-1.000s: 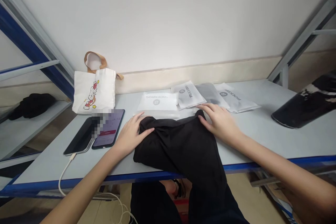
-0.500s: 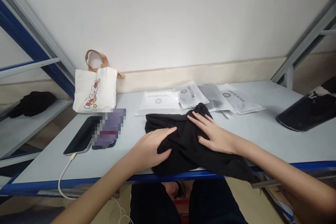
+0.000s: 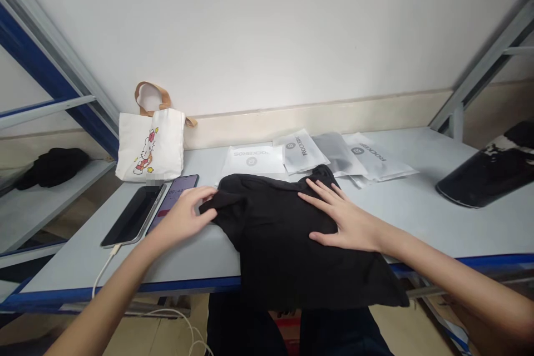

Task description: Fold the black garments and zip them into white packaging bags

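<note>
- The black cloth garment lies spread on the pale grey counter, its long axis running from a pointed corner at the left, across the middle, to a lower right corner that hangs past the counter's blue front edge.
- The right hand lies flat and open on the garment's right half, fingers spread and pointing up and left, gripping nothing.
- The left hand is at the garment's left corner, fingers curled at the cloth; whether they pinch it or only touch it, I cannot tell.
- The right hand is the one nearer the garment's middle; the left is out at its far left end, just beside a black smartphone and a second phone with a purple screen.
- Beyond the cloth lie white and grey frosted plastic pouches, and a white canvas tote bag stands at the back.
- Compared with the earlier frame, the left hand has left the garment's centre for its corner, the cloth is spread wider and further over the edge, and the right hand sits much where it was.
</note>
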A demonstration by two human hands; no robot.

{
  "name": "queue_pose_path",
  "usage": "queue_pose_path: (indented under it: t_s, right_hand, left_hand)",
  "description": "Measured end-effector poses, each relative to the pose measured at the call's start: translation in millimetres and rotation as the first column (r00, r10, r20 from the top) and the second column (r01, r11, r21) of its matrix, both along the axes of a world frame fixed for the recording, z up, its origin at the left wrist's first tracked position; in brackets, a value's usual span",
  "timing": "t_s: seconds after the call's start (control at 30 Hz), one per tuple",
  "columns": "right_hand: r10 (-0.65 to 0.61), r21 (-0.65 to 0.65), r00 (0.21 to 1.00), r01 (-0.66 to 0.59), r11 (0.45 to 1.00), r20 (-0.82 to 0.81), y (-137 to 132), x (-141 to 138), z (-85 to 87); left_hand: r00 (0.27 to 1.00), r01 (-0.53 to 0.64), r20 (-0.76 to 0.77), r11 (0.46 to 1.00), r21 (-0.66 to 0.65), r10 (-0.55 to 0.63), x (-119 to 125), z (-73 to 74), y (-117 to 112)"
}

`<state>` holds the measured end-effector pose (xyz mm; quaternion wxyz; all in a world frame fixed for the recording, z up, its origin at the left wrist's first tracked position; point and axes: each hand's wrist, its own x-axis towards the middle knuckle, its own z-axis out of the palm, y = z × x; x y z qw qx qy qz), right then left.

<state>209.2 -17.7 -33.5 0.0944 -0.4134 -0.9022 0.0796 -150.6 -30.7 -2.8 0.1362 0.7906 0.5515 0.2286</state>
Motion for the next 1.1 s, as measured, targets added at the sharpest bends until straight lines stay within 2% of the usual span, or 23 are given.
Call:
queue_pose_path:
  t_s: [0.07,0.13,0.2,0.23,0.27,0.3,0.33,0.37,0.43,0.57,0.63,0.7,0.77,0.83,0.93,1.0,1.03,1.1]
  right_hand:
    - [0.006,0.033,1.0,-0.006,0.999,0.006,0,1,-2.1]
    - [-0.009,0.124,1.0,0.01,0.992,-0.004,-1,-1,-1.8]
    - [-0.022,0.251,1.0,0.027,0.968,-0.02,-3,-7,1.8]
    - [-0.012,0.298,1.0,0.018,0.954,-0.022,-4,-11,4.6]
    - [0.014,0.319,1.0,-0.008,0.948,-0.015,-5,-16,7.5]
    - [0.05,0.311,0.999,-0.047,0.949,-0.001,-5,-21,10.1]
    - [0.087,0.283,0.996,-0.087,0.955,0.014,-4,-25,12.1]
    - [0.114,0.246,0.993,-0.117,0.962,0.028,-2,-28,13.0]
    - [0.106,0.174,0.994,-0.111,0.978,0.036,5,-30,11.4]
    - [0.003,0.052,1.0,-0.004,0.999,0.013,22,-21,0.6]
    - [-0.008,0.035,1.0,0.008,0.999,-0.005,25,-17,-2.8]
    - [-0.008,0.047,0.999,0.009,0.999,-0.035,23,-15,-3.0]
    - [-0.007,0.063,0.998,0.011,0.998,-0.066,20,-15,-1.5]
    - [-0.012,0.08,0.996,0.02,0.997,-0.09,19,-16,-0.3]
    - [-0.018,0.09,0.994,0.028,0.996,-0.11,20,-17,-0.9]
    - [-0.018,0.086,0.993,0.028,0.996,-0.117,21,-16,-2.0]
    - [-0.017,0.084,0.993,0.028,0.996,-0.12,21,-16,-2.2]
    - [-0.019,0.081,0.991,0.03,0.996,-0.133,21,-16,-2.0]
  left_hand:
    - [0.995,-0.017,0.102,1.0,-0.018,0.019,-10,4.8,1]
    - [0.965,-0.099,0.253,0.99,0.102,0.071,-6,8.8,-5]
    - [0.929,-0.199,0.355,0.95,0.239,0.105,14,9.9,-15]
    - [0.94,-0.178,0.329,0.95,0.258,0.088,27,8.8,-19]
    - [0.971,-0.091,0.236,0.966,0.241,0.033,40,6.5,-23]
    - [0.993,0.043,0.1,0.978,0.203,-0.065,53,2.8,-25]
    - [0.986,0.165,-0.032,0.974,0.157,-0.162,63,-2.1,-24]
    - [0.966,0.239,-0.129,0.965,0.11,-0.225,71,-7.9,-22]
    - [0.942,0.27,-0.219,0.962,0.04,-0.256,75,-20.8,-11]
    - [0.961,0.161,-0.226,0.987,-0.015,-0.16,55,-36.7,9]
    - [0.963,0.137,-0.239,0.99,0.027,-0.127,42,-35.4,9]
    - [0.962,0.1,-0.266,0.987,0.128,-0.063,31,-29.2,0]
    - [0.953,0.003,-0.293,0.963,0.27,0.08,21,-22.0,-14]
    - [0.911,-0.137,-0.315,0.914,0.382,0.268,12,-17.3,-29]
    - [0.802,-0.273,-0.408,0.874,0.402,0.437,1,-18.8,-45]
    - [0.758,-0.289,-0.467,0.876,0.387,0.456,-3,-22.0,-50]
    - [0.758,-0.291,-0.469,0.879,0.378,0.453,-4,-22.1,-50]
    - [0.816,-0.32,-0.393,0.897,0.304,0.424,-3,-15.5,-47]
